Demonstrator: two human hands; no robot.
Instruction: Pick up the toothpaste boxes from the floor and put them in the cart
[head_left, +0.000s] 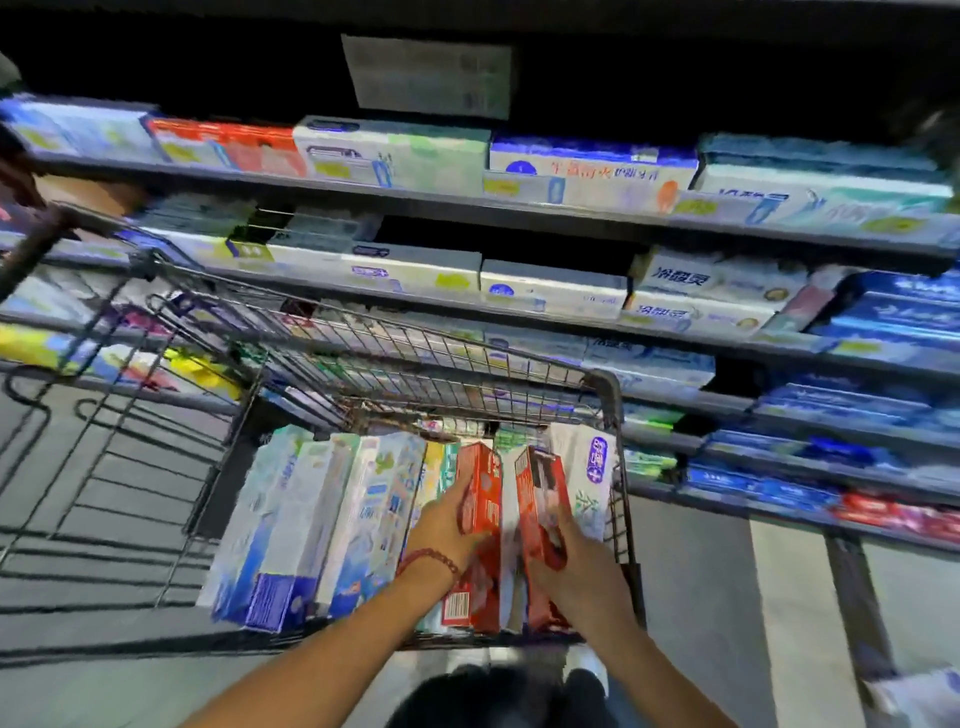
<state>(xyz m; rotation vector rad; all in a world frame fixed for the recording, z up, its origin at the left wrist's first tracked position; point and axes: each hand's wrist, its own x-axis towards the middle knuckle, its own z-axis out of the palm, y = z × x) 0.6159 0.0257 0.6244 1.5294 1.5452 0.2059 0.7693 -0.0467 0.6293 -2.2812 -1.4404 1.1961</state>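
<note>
A dark wire cart stands in front of me, packed with several toothpaste boxes on edge. My left hand grips a red toothpaste box in the middle of the row. My right hand holds a second red box just to its right. White and blue boxes fill the cart's left side, and a white box with a purple label leans on the right wall. The picture is blurred.
Store shelves stacked with toothpaste boxes rise behind and to the right of the cart. Grey floor lies to the left and below. My dark trousers and shoes show at the bottom.
</note>
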